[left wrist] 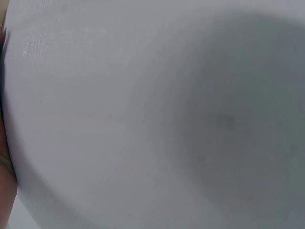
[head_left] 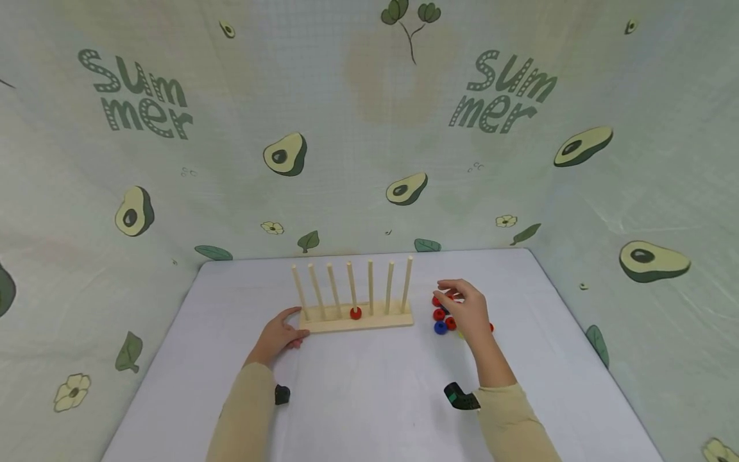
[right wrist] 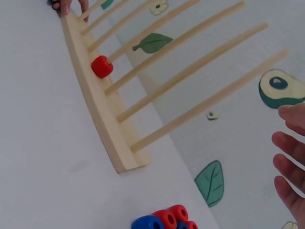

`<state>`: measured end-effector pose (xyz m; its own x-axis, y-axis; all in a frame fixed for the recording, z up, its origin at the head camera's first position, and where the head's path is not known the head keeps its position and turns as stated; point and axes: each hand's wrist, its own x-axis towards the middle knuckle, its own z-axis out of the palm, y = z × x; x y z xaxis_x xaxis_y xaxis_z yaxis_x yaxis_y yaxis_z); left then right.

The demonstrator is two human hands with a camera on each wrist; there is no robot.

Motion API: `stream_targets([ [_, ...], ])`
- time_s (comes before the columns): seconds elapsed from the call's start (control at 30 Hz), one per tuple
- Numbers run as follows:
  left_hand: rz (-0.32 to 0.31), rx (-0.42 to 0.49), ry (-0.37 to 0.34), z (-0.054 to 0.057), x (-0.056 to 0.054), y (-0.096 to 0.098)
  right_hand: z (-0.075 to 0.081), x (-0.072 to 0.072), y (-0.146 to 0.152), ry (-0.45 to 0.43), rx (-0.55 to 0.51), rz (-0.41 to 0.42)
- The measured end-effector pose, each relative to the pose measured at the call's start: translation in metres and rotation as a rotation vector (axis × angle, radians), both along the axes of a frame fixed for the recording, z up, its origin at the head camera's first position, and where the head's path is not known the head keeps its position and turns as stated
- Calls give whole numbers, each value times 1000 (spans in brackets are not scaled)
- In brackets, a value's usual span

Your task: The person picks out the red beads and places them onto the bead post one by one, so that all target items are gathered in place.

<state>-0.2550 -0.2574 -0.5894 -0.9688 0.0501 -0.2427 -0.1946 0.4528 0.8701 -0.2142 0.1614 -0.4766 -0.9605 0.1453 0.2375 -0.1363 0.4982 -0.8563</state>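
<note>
A wooden peg stand (head_left: 361, 325) with several upright pegs stands on the white table, one red bead (head_left: 355, 314) sitting low on its middle peg. My left hand (head_left: 278, 335) grips the stand's left end, thumb at the front edge and a finger behind. Only a sliver of that hand shows in the left wrist view. To the right of the stand, my right hand (head_left: 469, 313) hovers over loose beads, partly hiding them. Its fingers (right wrist: 289, 164) are loosely bent and apart in the right wrist view, with nothing between them. Among the beads are a blue bead (head_left: 441, 328) and several red ones.
The white tabletop (head_left: 369, 391) runs back to a cloth wall (head_left: 346, 218) printed with avocados and leaves. A dark wrist camera (head_left: 460, 396) juts out beside the right sleeve, another (head_left: 281, 394) beside the left sleeve.
</note>
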Motion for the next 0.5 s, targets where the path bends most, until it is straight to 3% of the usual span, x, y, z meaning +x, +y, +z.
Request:
stream_targets([
  [0.27,0,-17,-16,1,-3,-1,-18,-3,10,-89,10,-55],
  [0.5,-37,-12,-23,2,-3,-4,-28,-2,17,-160,2,-78],
])
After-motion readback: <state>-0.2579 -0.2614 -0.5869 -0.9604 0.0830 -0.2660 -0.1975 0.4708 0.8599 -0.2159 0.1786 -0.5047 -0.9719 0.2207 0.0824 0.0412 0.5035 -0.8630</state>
